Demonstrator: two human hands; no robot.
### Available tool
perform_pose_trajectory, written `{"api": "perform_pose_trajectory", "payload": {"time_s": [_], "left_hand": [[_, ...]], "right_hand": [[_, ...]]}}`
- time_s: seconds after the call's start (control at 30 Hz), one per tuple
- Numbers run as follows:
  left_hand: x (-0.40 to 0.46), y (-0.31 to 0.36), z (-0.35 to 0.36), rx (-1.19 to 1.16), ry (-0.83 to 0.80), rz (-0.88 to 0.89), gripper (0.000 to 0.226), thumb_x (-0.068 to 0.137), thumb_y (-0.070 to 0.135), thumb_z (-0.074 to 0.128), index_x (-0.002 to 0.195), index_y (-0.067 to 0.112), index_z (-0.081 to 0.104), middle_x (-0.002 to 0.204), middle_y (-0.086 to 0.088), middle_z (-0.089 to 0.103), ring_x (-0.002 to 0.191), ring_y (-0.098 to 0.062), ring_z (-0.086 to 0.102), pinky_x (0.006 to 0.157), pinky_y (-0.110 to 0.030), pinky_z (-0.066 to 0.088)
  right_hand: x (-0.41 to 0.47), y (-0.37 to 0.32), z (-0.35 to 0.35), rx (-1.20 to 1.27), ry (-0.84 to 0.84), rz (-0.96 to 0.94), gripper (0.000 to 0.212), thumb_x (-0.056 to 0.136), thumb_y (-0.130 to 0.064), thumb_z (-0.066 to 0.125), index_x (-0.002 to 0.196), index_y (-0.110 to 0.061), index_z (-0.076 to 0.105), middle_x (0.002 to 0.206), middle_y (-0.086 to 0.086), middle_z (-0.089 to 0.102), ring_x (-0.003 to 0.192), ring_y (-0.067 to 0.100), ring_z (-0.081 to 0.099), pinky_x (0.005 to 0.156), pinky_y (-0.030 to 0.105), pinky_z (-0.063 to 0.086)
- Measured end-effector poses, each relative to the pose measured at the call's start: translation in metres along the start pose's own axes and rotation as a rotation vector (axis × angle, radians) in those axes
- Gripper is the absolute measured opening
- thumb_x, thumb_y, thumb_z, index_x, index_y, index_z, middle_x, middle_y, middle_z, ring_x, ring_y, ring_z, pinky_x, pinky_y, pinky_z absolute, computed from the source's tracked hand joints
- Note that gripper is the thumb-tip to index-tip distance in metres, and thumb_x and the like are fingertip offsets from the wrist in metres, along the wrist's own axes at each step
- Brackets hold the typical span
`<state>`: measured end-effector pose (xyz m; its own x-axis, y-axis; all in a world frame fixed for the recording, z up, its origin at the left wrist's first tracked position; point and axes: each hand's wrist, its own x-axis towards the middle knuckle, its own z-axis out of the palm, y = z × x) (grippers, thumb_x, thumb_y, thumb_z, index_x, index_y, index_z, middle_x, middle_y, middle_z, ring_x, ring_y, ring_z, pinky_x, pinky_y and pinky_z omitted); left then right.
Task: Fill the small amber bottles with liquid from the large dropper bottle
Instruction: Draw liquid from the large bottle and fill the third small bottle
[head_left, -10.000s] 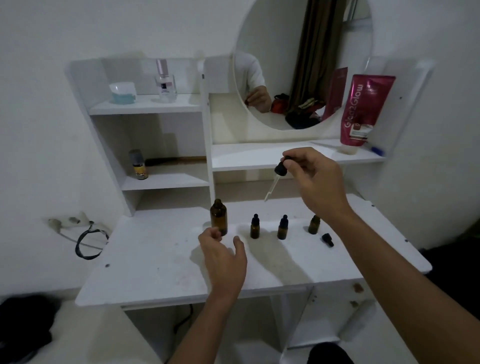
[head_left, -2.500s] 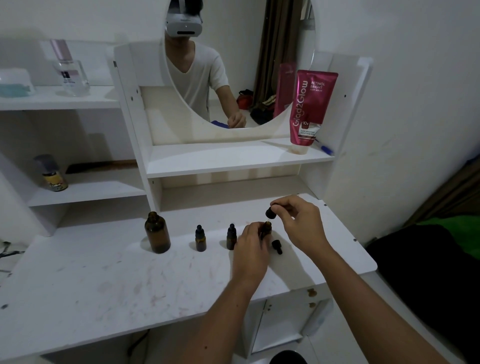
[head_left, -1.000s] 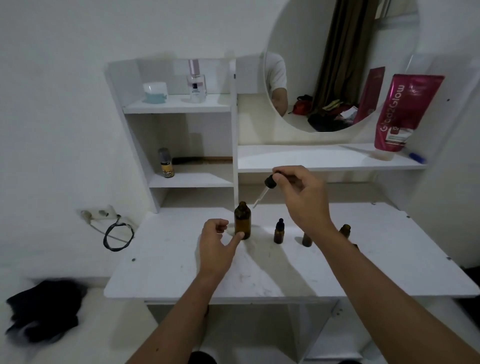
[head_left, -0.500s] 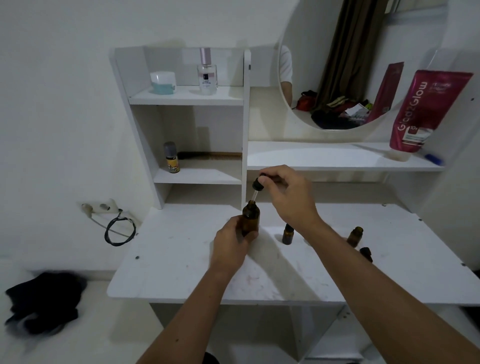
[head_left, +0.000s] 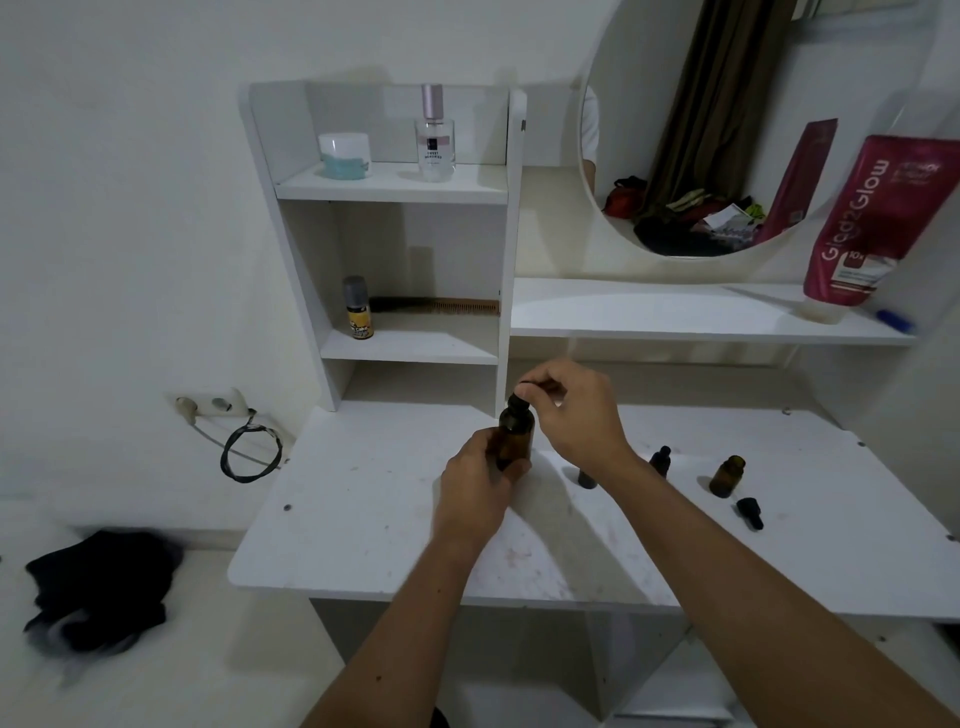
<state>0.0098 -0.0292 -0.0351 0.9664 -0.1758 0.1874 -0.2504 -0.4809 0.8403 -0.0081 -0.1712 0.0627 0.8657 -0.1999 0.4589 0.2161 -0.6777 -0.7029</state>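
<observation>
- The left hand (head_left: 480, 488) is curled around the lower part of the large amber bottle (head_left: 515, 435) and holds it upright on the white table (head_left: 374, 514), near the back of it.
- The right hand (head_left: 574, 410) is above this bottle; its fingertips pinch the black dropper cap (head_left: 519, 399), which sits at the bottle's neck. I cannot tell if the cap is fully screwed on.
- To the right of the large bottle, a small bottle (head_left: 587, 479) stands behind the right wrist, and only its lower part shows.
- Further right stands a small capped bottle (head_left: 661, 460) with a black dropper top.
- Next to that one is a small open bottle (head_left: 727, 476), amber and without a cap.
- A loose black cap (head_left: 749, 513) lies on its side on the table, just in front of the open bottle and a little to its right.
- On the upper shelf (head_left: 395, 188) stand a white and blue jar (head_left: 344, 155) and a clear perfume bottle (head_left: 435, 141).
- On the middle shelf are a small yellow bottle (head_left: 358, 309) and a brown comb (head_left: 457, 306).
- A round mirror (head_left: 727, 130) hangs at the back on the right, and a pink tube (head_left: 872, 223) leans beside it.
- A power strip (head_left: 208, 404) with a black cable (head_left: 252, 453) is on the left by the wall, and a dark cloth (head_left: 98, 587) lies on the floor.
</observation>
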Motion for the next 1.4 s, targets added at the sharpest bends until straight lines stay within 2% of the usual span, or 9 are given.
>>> {"api": "perform_pose_trajectory", "payload": {"time_s": [0.3, 0.43, 0.63, 0.7, 0.87, 1.03, 1.13, 1.23, 1.4], "left_hand": [[0.0, -0.001, 0.001, 0.037, 0.008, -0.004, 0.042, 0.093, 0.043, 0.069, 0.131, 0.028, 0.058, 0.12, 0.012, 0.068, 0.103, -0.007, 0.061, 0.09, -0.019, 0.041], [0.0, 0.001, 0.001, 0.042, 0.003, -0.018, 0.044, 0.092, 0.043, 0.07, 0.132, 0.029, 0.057, 0.122, 0.012, 0.068, 0.106, -0.009, 0.061, 0.092, -0.02, 0.042], [-0.002, 0.003, -0.001, 0.051, 0.004, -0.016, 0.045, 0.092, 0.045, 0.069, 0.132, 0.029, 0.056, 0.121, 0.011, 0.068, 0.108, -0.013, 0.063, 0.097, -0.032, 0.052], [-0.004, 0.005, -0.002, 0.059, 0.009, -0.015, 0.046, 0.091, 0.048, 0.069, 0.131, 0.03, 0.054, 0.119, 0.012, 0.068, 0.107, -0.012, 0.064, 0.095, -0.036, 0.055], [-0.008, 0.008, -0.002, 0.035, -0.001, -0.055, 0.062, 0.089, 0.047, 0.072, 0.141, 0.028, 0.043, 0.137, 0.007, 0.062, 0.124, -0.018, 0.059, 0.104, -0.044, 0.051], [-0.022, 0.011, -0.005, -0.007, 0.054, -0.085, 0.085, 0.084, 0.043, 0.079, 0.151, 0.022, 0.032, 0.153, 0.001, 0.044, 0.137, -0.019, 0.046, 0.107, -0.027, 0.038], [-0.039, 0.019, -0.003, -0.073, 0.15, -0.129, 0.083, 0.084, 0.037, 0.082, 0.15, 0.018, 0.035, 0.15, 0.0, 0.042, 0.132, -0.017, 0.048, 0.105, -0.025, 0.042], [-0.064, 0.035, 0.011, -0.163, 0.261, -0.17, 0.067, 0.087, 0.031, 0.079, 0.141, 0.021, 0.042, 0.14, 0.003, 0.045, 0.118, -0.009, 0.05, 0.097, -0.022, 0.045], [-0.099, 0.067, 0.055, -0.34, 0.29, -0.13, 0.049, 0.09, 0.031, 0.075, 0.129, 0.029, 0.046, 0.121, 0.009, 0.053, 0.104, -0.009, 0.057, 0.091, -0.031, 0.056]], "right_hand": [[-0.001, 0.002, 0.003, -0.023, 0.026, -0.051, 0.004, 0.093, -0.009, 0.075, 0.093, -0.01, 0.078, 0.089, -0.003, 0.075, 0.082, 0.005, 0.068, 0.077, 0.006, 0.051], [-0.006, 0.004, 0.003, -0.023, 0.038, -0.046, 0.008, 0.096, -0.014, 0.073, 0.101, -0.015, 0.078, 0.094, -0.006, 0.074, 0.084, -0.001, 0.066, 0.079, 0.003, 0.049], [-0.003, -0.009, -0.006, 0.096, 0.12, -0.004, 0.012, 0.096, -0.014, 0.072, 0.106, -0.015, 0.078, 0.096, -0.009, 0.075, 0.088, -0.005, 0.069, 0.083, 0.004, 0.05], [-0.001, -0.017, -0.014, 0.111, 0.175, -0.041, 0.014, 0.098, -0.014, 0.07, 0.109, -0.013, 0.077, 0.1, -0.005, 0.076, 0.092, -0.001, 0.07, 0.087, 0.011, 0.053], [-0.002, -0.033, -0.039, 0.16, 0.322, -0.161, 0.017, 0.101, -0.011, 0.066, 0.115, -0.008, 0.074, 0.107, 0.003, 0.073, 0.102, 0.01, 0.07, 0.092, 0.019, 0.056], [-0.02, -0.03, -0.071, 0.131, 0.402, -0.198, 0.017, 0.1, -0.009, 0.067, 0.115, -0.006, 0.074, 0.105, 0.003, 0.073, 0.102, 0.009, 0.07, 0.09, 0.016, 0.054], [-0.034, -0.016, -0.093, 0.11, 0.425, -0.189, 0.017, 0.099, -0.008, 0.069, 0.114, -0.006, 0.074, 0.105, 0.003, 0.074, 0.102, 0.01, 0.07, 0.092, 0.02, 0.055], [-0.049, -0.001, -0.116, 0.14, 0.456, -0.108, 0.016, 0.098, -0.01, 0.07, 0.114, -0.01, 0.075, 0.106, 0.002, 0.074, 0.102, 0.01, 0.071, 0.093, 0.021, 0.056], [-0.069, 0.028, -0.159, 0.106, 0.521, 0.006, 0.016, 0.099, -0.016, 0.07, 0.114, -0.018, 0.075, 0.106, -0.001, 0.075, 0.101, 0.01, 0.071, 0.092, 0.02, 0.055]]}}
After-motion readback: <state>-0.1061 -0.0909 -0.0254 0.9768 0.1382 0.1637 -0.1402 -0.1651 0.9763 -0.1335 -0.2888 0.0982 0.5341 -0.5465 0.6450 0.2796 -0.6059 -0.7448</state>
